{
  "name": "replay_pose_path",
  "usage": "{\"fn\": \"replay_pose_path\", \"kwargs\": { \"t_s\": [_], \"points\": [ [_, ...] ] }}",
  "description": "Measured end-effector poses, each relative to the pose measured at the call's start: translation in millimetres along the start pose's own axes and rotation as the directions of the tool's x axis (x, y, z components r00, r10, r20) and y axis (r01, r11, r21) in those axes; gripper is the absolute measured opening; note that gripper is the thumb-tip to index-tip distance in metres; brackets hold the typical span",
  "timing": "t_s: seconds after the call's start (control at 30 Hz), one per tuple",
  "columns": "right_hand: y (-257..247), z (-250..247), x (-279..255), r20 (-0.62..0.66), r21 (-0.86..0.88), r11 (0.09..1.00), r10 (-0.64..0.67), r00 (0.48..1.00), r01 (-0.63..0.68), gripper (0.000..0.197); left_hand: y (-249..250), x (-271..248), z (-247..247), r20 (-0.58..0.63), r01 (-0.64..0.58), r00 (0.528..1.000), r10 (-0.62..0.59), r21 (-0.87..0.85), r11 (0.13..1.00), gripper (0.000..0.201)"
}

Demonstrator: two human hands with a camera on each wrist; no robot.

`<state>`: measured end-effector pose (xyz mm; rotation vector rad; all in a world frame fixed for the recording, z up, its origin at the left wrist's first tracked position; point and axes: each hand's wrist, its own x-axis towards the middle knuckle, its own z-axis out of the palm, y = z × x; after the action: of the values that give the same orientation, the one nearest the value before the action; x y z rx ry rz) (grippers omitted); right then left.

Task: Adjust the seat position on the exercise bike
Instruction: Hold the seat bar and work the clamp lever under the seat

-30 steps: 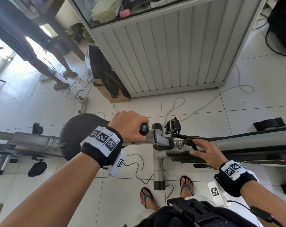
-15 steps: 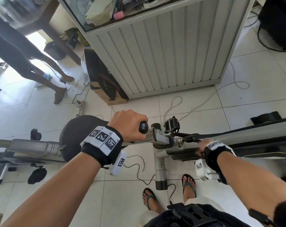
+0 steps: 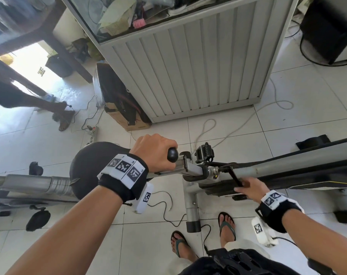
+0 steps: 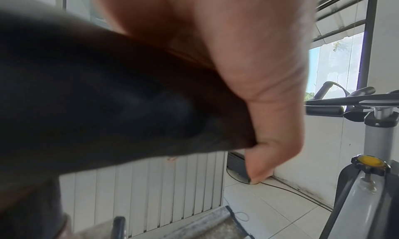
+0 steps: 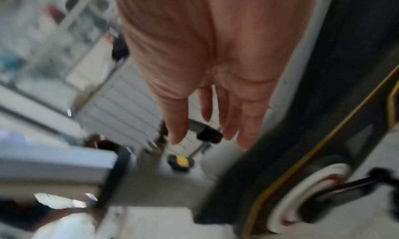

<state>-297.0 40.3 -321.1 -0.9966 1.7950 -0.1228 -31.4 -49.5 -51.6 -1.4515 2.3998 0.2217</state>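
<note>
The bike's black seat (image 3: 89, 165) sits on a grey slider rail (image 3: 190, 167) above the seat post (image 3: 191, 205). My left hand (image 3: 158, 154) grips the seat's narrow nose from above, fingers curled round it; the left wrist view shows the dark seat (image 4: 108, 97) under my palm (image 4: 248, 72). A black lever (image 3: 231, 174) slants down from the clamp towards me. My right hand (image 3: 251, 188) is at the lever's lower end, touching it. In the blurred right wrist view my right hand (image 5: 215, 97) has straight fingers and holds nothing, above a yellow knob (image 5: 182, 160).
A grey slatted cabinet (image 3: 198, 72) stands just beyond the bike, with a cardboard box and black bag (image 3: 125, 112) beside it. Cables (image 3: 206, 128) loop over the tiles. A pedal (image 3: 204, 153) sticks out behind the clamp. My sandalled feet (image 3: 226, 225) flank the post. Another person's legs (image 3: 63, 116) are at left.
My right hand turned over the lever, then drew down and towards me; the lever now slants down from the clamp. My left hand has stayed on the seat nose.
</note>
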Motion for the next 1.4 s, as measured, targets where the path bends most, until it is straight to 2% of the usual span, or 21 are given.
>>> {"fn": "replay_pose_path", "kwargs": {
  "t_s": [0.03, 0.07, 0.13, 0.23, 0.27, 0.33, 0.43, 0.57, 0.6, 0.67, 0.73, 0.8, 0.87, 0.9, 0.97, 1.1, 1.17, 1.23, 1.3, 1.37, 1.4],
  "points": [
    [5, 4, 2, -0.021, -0.063, 0.994, 0.083, 0.996, -0.084, 0.043, 0, 0, 0, 0.000, 0.004, 1.000, -0.004, -0.001, 1.000, 0.032],
    [8, 6, 10, -0.044, -0.040, 0.985, 0.168, 0.985, -0.170, 0.043, 0, 0, 1, 0.001, 0.008, 1.000, -0.008, -0.002, 1.000, 0.032],
    [3, 5, 24, 0.006, 0.201, 0.947, 0.255, 0.967, -0.251, 0.044, 1, 0, 1, 0.006, 0.012, 1.000, -0.012, -0.002, 1.000, 0.033],
    [-25, -6, 40, 0.021, 0.518, 0.834, 0.209, 0.978, -0.189, 0.039, 1, -1, 1, 0.002, 0.014, 1.000, -0.014, -0.002, 1.000, 0.034],
    [-39, -10, 41, -0.009, 0.556, 0.818, 0.181, 0.983, -0.145, 0.036, 1, -1, 1, 0.000, 0.015, 1.000, -0.015, -0.005, 1.000, 0.034],
    [-56, -16, 47, -0.071, 0.510, 0.859, 0.091, 0.993, -0.042, 0.025, 1, -2, 2, -0.001, 0.013, 1.000, -0.013, -0.008, 1.000, 0.035],
    [-55, -12, 47, -0.165, 0.632, 0.767, -0.007, 0.986, 0.111, 0.025, 1, -2, 3, -0.014, 0.002, 1.000, -0.002, -0.009, 1.000, 0.036],
    [-40, -11, -1, -0.135, 0.635, 0.750, -0.129, 0.982, 0.186, 0.024, -1, -4, 4, -0.023, -0.011, 1.000, 0.010, -0.018, 1.000, 0.034],
    [-33, -11, -9, -0.122, 0.614, 0.767, -0.144, 0.982, 0.188, 0.024, -1, -5, 4, -0.024, -0.013, 1.000, 0.012, -0.020, 1.000, 0.033],
    [-16, -7, -17, -0.088, 0.437, 0.880, -0.166, 0.982, 0.188, 0.031, -1, -5, 4, -0.031, -0.014, 0.999, 0.013, -0.021, 1.000, 0.032],
    [2, 1, -12, -0.030, 0.141, 0.988, -0.058, 0.998, 0.062, 0.033, -1, -5, 4, -0.030, -0.012, 0.999, 0.011, -0.023, 1.000, 0.033],
    [9, 5, 1, -0.053, -0.033, 0.992, 0.119, 0.991, -0.121, 0.038, -1, -5, 4, -0.020, -0.008, 1.000, 0.007, -0.024, 1.000, 0.034],
    [-1, 4, 12, -0.066, -0.024, 0.974, 0.223, 0.973, -0.225, 0.044, -1, -5, 3, -0.009, -0.004, 1.000, 0.004, -0.020, 1.000, 0.035],
    [-11, 0, 18, -0.040, 0.008, 0.975, 0.220, 0.975, -0.220, 0.042, 0, -5, 3, -0.009, -0.002, 1.000, 0.002, -0.016, 1.000, 0.034],
    [-36, -9, 28, -0.017, 0.096, 0.985, 0.143, 0.990, -0.141, 0.036, 1, -4, 2, -0.007, 0.002, 1.000, -0.002, -0.013, 1.000, 0.033],
    [-58, -18, 65, -0.127, 0.416, 0.902, 0.182, 0.975, -0.114, 0.043, 0, -4, 2, -0.002, -0.001, 1.000, 0.000, -0.013, 1.000, 0.034],
    [-60, -21, 60, -0.156, 0.484, 0.875, 0.102, 0.983, -0.014, 0.048, -1, -4, 3, -0.007, -0.004, 1.000, 0.004, -0.021, 1.000, 0.033],
    [-56, -21, 39, -0.154, 0.590, 0.803, 0.012, 0.988, 0.082, 0.047, -2, -4, 4, -0.011, -0.010, 1.000, 0.009, -0.029, 1.000, 0.032],
    [-37, -17, 24, -0.120, 0.497, 0.854, -0.109, 0.987, 0.155, 0.032, -3, -4, 5, -0.011, -0.016, 1.000, 0.016, -0.036, 0.999, 0.033],
    [-21, -14, 10, -0.121, 0.297, 0.929, -0.194, 0.974, 0.222, 0.011, -4, -3, 6, -0.016, -0.022, 1.000, 0.022, -0.034, 0.999, 0.034],
    [-12, -10, 7, -0.126, 0.225, 0.954, -0.174, 0.977, 0.199, 0.016, -4, -3, 5, -0.017, -0.026, 1.000, 0.025, -0.029, 0.999, 0.034]
  ]
}}
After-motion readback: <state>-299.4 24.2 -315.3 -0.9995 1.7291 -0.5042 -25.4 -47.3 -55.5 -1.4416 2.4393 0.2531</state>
